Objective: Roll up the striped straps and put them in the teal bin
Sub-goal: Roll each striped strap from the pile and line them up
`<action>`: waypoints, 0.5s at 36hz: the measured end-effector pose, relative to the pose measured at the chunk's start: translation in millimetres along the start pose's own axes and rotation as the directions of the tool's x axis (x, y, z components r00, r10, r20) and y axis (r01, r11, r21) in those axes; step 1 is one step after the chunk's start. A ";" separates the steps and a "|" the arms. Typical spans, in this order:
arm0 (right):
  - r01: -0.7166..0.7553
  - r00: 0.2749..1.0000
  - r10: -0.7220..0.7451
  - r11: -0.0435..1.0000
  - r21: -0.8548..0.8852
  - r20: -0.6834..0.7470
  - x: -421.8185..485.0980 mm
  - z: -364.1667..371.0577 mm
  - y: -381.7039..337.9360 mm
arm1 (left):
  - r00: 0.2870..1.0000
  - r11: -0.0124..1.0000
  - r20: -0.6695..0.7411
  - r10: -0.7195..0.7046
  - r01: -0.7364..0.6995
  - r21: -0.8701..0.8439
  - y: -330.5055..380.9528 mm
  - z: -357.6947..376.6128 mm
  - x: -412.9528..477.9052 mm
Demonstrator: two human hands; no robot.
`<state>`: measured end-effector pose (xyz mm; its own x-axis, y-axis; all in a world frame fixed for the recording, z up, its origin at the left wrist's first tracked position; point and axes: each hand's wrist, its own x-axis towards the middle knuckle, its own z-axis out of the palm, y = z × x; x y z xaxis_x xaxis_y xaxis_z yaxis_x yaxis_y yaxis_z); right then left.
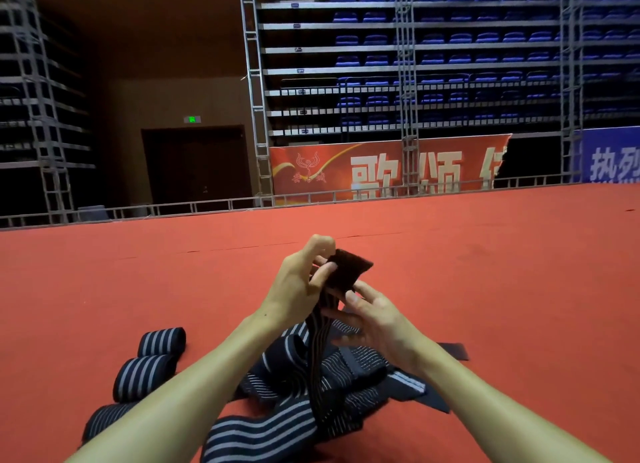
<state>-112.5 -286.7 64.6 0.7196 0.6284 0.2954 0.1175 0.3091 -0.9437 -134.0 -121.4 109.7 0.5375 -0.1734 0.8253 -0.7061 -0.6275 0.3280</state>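
1. Currently, three rolled straps [143, 377] lie in a row on the red floor [485, 272] at the left, just beside the left forearm. Use them as the reference for roll tightness.
2. At centre, the left hand [298, 282] is raised above the floor, with thumb and fingers pinching the dark end tab [349, 268] of the working strap [317, 341].
3. Just right of and below it, the right hand [375, 320] has its fingers curled round the same strap under the tab. From there the strap hangs down into the loose pile [360, 362] of striped straps between the forearms.
4. The step in hand appears to be starting the roll. Fold the tab squarely onto the strap body so that the edges line up, since a skewed first turn is likely to cone outward.
5. Hold the core firmly in one hand and feed with the other under light, even tension. The elastic weave will probably spring open if released early.
6. Lift the hanging length clear of the pile so that no neighbouring strap is drawn in.
7. The teal bin is not in view, so locate it before carrying any roll.
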 end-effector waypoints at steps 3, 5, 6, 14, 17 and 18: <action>0.017 0.999 -0.017 1.000 -0.014 -0.031 1.7 1.1 -0.6 | 0.999 0.995 -0.014 0.050 -0.049 0.085 -3.2 -4.5 4.4; 0.045 0.999 -0.046 0.999 -0.021 -0.028 2.0 1.9 -2.6 | 0.998 0.994 -0.023 0.052 -0.050 0.094 -6.1 -7.0 6.2; 0.061 0.998 -0.062 0.998 -0.028 -0.029 1.6 2.6 -4.1 | 0.999 0.996 -0.020 0.037 -0.035 0.085 -6.9 -8.5 7.1; 0.179 0.975 -0.206 0.948 -0.264 -0.080 4.0 0.3 -6.2 | 0.991 0.997 0.114 -0.074 0.078 -0.027 -5.3 -18.4 6.6; 0.254 0.920 -0.358 0.855 -0.452 -0.160 7.8 -5.1 -3.3 | 0.985 0.977 0.075 -0.154 0.163 -0.141 -3.0 -20.3 6.8; 0.285 0.884 -0.434 0.797 -0.533 -0.175 8.7 -7.5 -3.6 | 0.983 0.968 0.061 -0.173 0.181 -0.174 -1.3 -20.8 7.3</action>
<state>-101.5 -287.8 69.5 0.7051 0.2961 0.6443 0.6635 0.0450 -0.7468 -138.8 -106.0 124.8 0.6787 -0.1078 0.7264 -0.6662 -0.5067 0.5472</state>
